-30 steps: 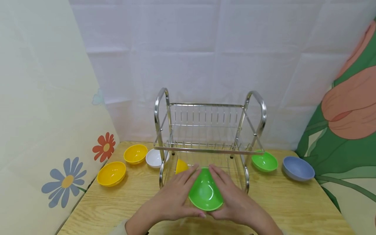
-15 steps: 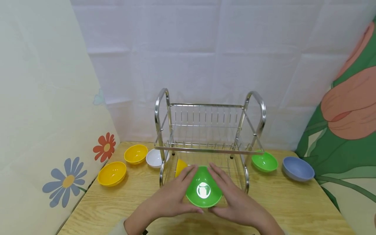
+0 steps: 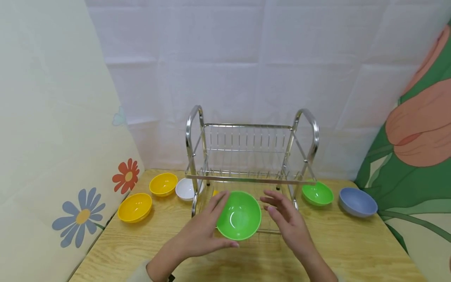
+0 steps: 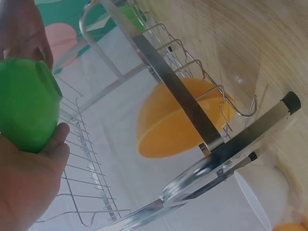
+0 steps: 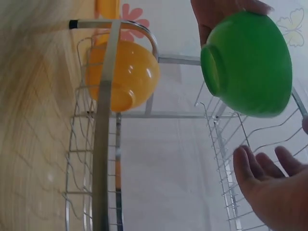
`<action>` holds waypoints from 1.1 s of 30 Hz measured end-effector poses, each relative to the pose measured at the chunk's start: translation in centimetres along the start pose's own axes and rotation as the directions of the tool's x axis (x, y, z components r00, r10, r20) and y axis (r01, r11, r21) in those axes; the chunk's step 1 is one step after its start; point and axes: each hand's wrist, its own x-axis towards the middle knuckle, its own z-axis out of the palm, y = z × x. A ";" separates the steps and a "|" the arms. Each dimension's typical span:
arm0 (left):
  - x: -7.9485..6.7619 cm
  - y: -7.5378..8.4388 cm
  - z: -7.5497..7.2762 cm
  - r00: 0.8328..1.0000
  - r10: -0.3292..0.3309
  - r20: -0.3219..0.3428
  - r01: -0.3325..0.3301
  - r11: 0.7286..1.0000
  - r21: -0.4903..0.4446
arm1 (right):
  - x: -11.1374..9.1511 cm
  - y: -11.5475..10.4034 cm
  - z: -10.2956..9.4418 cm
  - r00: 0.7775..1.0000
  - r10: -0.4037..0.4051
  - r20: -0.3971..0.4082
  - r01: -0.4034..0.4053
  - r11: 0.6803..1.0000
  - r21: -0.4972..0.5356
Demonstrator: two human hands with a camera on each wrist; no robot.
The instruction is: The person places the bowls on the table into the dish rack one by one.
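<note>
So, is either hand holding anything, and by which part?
The left hand holds a green bowl by the outside of its left side. The right hand, beside it, holds nothing.

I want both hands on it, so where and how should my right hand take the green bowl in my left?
Probably the right rim of the green bowl, coming from the right: your left hand grips the opposite side, leaving that flared edge free.

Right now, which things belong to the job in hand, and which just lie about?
Likely in the job:
glossy round green bowl in the left hand
shiny two-tier metal wire rack
round yellow bowl in its lower tier

Just lying about:
two round yellow bowls
round white bowl
second round green bowl
round blue bowl
</note>
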 end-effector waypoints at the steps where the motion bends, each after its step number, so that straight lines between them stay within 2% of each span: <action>1: 0.0 0.0 0.1 1.000 -0.001 0.001 0.001 1.000 -0.001 | 0.0 0.1 0.2 0.999 0.014 -0.034 -0.013 0.999 0.029; 6: 0.2 0.3 0.4 1.000 0.011 -0.008 -0.011 1.000 -0.012 | 0.0 0.3 1.1 0.986 0.093 -0.135 -0.078 0.991 0.112; 11: 0.5 0.7 0.8 0.999 0.026 -0.036 -0.026 0.999 -0.021 | 0.0 0.5 2.1 0.975 0.160 -0.151 -0.144 0.983 0.112; 14: 0.6 0.8 1.1 0.998 0.028 -0.049 -0.028 1.000 -0.002 | 0.0 0.4 2.7 0.973 0.167 -0.158 -0.148 0.981 0.127; 20: 0.6 0.9 1.7 0.996 0.051 -0.073 -0.049 0.998 0.036 | 0.0 0.1 3.5 0.974 0.186 -0.132 -0.163 0.973 0.166; 27: 0.8 0.9 2.0 0.988 0.091 -0.127 -0.083 0.994 0.067 | 0.1 0.1 4.3 0.976 0.198 -0.091 -0.182 0.971 0.158; 33: 1.0 1.0 2.1 0.987 0.096 -0.127 -0.088 0.994 0.068 | 0.0 0.0 4.2 0.969 0.237 -0.074 -0.224 0.963 0.151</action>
